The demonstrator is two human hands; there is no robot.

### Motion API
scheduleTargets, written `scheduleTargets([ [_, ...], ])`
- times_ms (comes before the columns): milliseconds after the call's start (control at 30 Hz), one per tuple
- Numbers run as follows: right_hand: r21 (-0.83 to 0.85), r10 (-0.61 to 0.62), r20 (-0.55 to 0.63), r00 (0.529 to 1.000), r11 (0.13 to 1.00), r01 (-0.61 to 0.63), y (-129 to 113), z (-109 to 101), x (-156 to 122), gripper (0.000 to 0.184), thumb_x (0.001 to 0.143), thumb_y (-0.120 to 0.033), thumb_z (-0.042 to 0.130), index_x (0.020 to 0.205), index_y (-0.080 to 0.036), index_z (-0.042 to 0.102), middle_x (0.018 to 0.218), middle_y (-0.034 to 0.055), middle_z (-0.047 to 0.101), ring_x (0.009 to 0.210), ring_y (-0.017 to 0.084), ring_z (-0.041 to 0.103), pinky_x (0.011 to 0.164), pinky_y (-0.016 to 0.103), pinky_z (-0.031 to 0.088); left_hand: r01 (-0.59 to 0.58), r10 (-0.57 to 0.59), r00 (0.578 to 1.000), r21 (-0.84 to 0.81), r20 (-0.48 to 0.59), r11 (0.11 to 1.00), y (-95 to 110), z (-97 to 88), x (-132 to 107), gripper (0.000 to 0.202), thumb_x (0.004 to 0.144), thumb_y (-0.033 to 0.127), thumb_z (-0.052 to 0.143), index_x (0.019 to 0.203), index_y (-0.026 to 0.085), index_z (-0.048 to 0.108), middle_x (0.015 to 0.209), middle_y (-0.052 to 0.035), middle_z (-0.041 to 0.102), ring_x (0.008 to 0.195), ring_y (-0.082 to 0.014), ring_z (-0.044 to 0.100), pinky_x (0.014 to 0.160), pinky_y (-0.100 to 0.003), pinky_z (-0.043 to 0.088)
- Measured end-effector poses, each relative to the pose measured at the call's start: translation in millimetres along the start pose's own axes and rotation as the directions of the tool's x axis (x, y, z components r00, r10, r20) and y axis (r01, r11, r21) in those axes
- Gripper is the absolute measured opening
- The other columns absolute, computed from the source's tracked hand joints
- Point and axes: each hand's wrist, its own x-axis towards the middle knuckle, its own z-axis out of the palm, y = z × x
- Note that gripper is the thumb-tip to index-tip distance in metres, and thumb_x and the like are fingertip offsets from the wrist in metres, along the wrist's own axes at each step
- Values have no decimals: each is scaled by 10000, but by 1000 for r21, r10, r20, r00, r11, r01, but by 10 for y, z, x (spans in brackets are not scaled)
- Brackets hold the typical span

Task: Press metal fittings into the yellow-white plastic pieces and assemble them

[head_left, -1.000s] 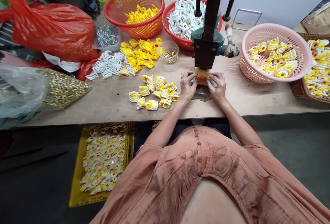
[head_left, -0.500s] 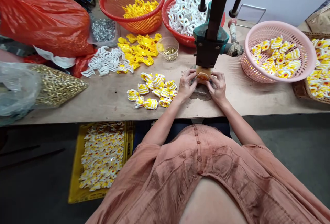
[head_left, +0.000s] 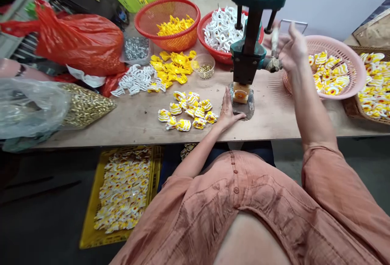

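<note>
A green hand press [head_left: 248, 59] stands on the wooden table [head_left: 274, 122]. Under its ram sits a small yellow-and-orange toy piece [head_left: 240, 94] on the metal base [head_left: 250, 109]. My left hand [head_left: 228, 108] lies flat against the left side of that base, fingers stretched out, thumb along its front edge. My right hand [head_left: 291, 47] is raised in the air right beside the press lever handle [head_left: 274, 41], fingers apart and slightly blurred, holding nothing. A pile of yellow-and-white pieces [head_left: 190, 110] lies just left of my left hand.
A pink basket [head_left: 350, 49] and a wicker basket [head_left: 353, 108] of finished pieces stand at the right. Two red baskets [head_left: 146, 17] [head_left: 213, 53], a small bowl [head_left: 205, 66], loose yellow parts [head_left: 172, 66], a red bag [head_left: 79, 41] and a bag of eyelets [head_left: 85, 106] fill the left. A yellow crate [head_left: 91, 200] sits below.
My right hand has left the piece under the press and risen up and right to the lever. My left hand has flattened against the base.
</note>
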Motion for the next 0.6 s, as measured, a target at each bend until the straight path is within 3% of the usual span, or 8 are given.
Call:
scheduleTargets([
  [33,193,-35,-61,998,980,46,-250,-130,-44,720,1183,-398,9,1458,-107,609,1503,170,691,1340,184,726,1027,313,641,16,-16,1000,-10,-1,1000,3,15,2,1546,779,362,981,1746,337,-225,1875,-200,-115,1766,-396,-9,1427,-605,114],
  [100,334,-165,-245,956,911,243,-587,-244,-337,657,1179,-459,79,1413,-184,628,1420,104,714,1301,205,750,967,323,646,39,-40,999,-33,-5,999,15,25,10,1567,766,363,991,1743,336,-234,1876,-207,-95,1764,-404,23,1425,-612,126],
  [167,96,-372,-390,842,893,439,-622,-128,-817,550,1136,-629,248,1310,-328,674,1181,37,734,1176,250,794,881,388,655,48,-49,999,-58,-19,997,28,25,11,1573,763,371,996,1743,344,-234,1878,-209,-75,1761,-413,58,1421,-622,142],
  [200,-43,-450,-407,795,879,476,-525,5,-1077,566,1108,-704,276,1184,-357,716,1113,25,717,1127,265,799,885,450,666,47,-49,998,-68,-28,997,32,25,8,1565,769,383,993,1743,352,-232,1879,-205,-72,1760,-413,70,1421,-622,147],
  [300,-193,-506,-109,856,855,481,65,526,-1694,537,945,-780,615,669,-325,683,653,-4,582,832,260,773,1185,710,539,22,-25,999,-65,-38,998,36,27,-13,1534,791,449,977,1750,356,-217,1882,-179,-106,1763,-404,46,1431,-594,140],
  [400,-244,-562,50,825,795,556,693,903,-1885,536,925,-614,759,548,-279,579,618,-4,575,951,303,781,1323,794,331,-7,7,1000,-16,-22,1000,37,28,-38,1501,819,498,947,1757,311,-211,1880,-173,-128,1765,-391,-4,1441,-551,123],
  [500,-289,-699,94,709,662,692,1023,1034,-1802,452,942,-558,786,626,-276,628,713,-7,643,1096,305,765,1355,780,256,-1,2,999,14,-32,1000,44,32,-60,1465,853,514,914,1753,303,-223,1885,-169,-100,1767,-376,30,1441,-528,143],
  [600,-398,-857,-60,512,491,775,1083,1101,-1734,445,1014,-507,723,671,-243,619,733,-11,637,1067,255,747,1348,729,292,15,-14,999,23,-45,1000,51,49,-82,1437,870,521,899,1747,344,-226,1892,-142,-81,1767,-359,73,1438,-518,165],
])
